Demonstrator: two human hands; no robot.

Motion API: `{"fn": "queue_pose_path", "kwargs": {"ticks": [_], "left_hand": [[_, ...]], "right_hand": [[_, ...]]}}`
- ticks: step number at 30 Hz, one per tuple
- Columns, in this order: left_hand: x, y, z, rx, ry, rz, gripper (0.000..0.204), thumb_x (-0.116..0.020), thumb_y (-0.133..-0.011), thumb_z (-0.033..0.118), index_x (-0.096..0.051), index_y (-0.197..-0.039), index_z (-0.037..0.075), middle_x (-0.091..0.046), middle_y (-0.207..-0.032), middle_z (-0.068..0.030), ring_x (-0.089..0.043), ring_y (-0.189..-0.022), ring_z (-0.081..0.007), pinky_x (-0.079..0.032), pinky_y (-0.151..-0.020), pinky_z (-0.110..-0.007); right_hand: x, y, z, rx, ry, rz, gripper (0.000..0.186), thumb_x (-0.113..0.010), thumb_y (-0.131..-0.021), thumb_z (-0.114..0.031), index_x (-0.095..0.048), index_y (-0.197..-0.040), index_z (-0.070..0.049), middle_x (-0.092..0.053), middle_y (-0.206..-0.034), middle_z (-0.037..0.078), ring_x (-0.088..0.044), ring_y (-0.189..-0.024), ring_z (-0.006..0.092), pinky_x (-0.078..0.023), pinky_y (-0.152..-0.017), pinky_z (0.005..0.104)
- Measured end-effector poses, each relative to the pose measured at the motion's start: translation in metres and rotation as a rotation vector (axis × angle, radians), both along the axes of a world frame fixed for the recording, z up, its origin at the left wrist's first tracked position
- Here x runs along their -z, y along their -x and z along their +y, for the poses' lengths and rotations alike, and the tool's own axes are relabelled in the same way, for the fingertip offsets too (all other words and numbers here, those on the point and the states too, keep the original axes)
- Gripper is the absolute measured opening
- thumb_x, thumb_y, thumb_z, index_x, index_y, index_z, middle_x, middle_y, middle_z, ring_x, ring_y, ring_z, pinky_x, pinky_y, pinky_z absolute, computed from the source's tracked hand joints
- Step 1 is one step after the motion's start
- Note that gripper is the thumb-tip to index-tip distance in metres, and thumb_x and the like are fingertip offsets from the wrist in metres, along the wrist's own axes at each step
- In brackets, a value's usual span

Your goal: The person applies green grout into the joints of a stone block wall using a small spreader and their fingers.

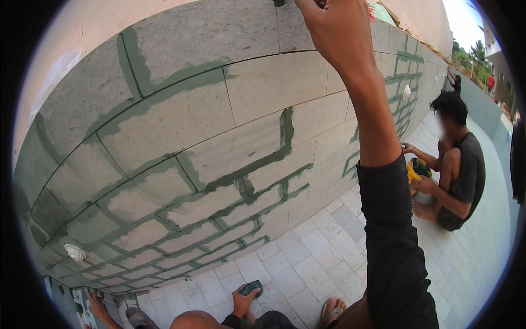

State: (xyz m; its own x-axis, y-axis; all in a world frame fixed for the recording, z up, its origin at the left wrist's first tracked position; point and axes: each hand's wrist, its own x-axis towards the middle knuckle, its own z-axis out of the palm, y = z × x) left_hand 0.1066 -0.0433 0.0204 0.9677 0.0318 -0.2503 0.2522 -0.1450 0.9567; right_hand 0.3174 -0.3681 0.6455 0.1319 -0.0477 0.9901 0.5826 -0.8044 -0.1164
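raised right hand (342,33), tiled wall (274,82), crouching person (470,170)

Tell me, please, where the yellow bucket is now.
In the head view, the yellow bucket is on the right, in front of the crouching co-worker, near the tiled wall.

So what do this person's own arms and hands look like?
The right hand is ungloved. A plain black sleeve, creased and bunched, ends partway along the forearm. The left hand is ungloved too, with a dark sleeve close behind it; most of that arm is out of view. No watch or cables show.
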Motion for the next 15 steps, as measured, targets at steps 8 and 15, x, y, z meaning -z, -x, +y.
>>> {"fn": "queue_pose_path", "kwargs": {"ticks": [8,15], "left_hand": [[0.001,-0.001,0.001,0.01,-0.005,-0.01,0.038,-0.092,-0.084,0.018,-0.078,-0.11,-0.005,-0.081,-0.103,-0.0104,-0.073,-0.092,-0.0127,-0.058,-0.088,-0.029],[-0.003,-0.001,0.001,0.019,0.003,-0.05,0.035,-0.091,-0.085,0.017,-0.079,-0.109,-0.004,-0.082,-0.101,-0.0106,-0.074,-0.091,-0.0135,-0.058,-0.086,-0.029]], "right_hand": [[-0.009,0.003,0.013,0.01,-0.115,0.125,0.034,-0.059,-0.094,-0.014,-0.06,-0.073,0.013,-0.053,-0.057,0.026,-0.058,-0.053,0.0285,-0.047,-0.061,0.0468],[-0.016,0.003,0.016,0.035,-0.042,0.127,0.033,-0.059,-0.093,-0.012,-0.056,-0.071,0.013,-0.05,-0.054,0.024,-0.05,-0.048,0.028,-0.045,-0.057,0.0469]]}}
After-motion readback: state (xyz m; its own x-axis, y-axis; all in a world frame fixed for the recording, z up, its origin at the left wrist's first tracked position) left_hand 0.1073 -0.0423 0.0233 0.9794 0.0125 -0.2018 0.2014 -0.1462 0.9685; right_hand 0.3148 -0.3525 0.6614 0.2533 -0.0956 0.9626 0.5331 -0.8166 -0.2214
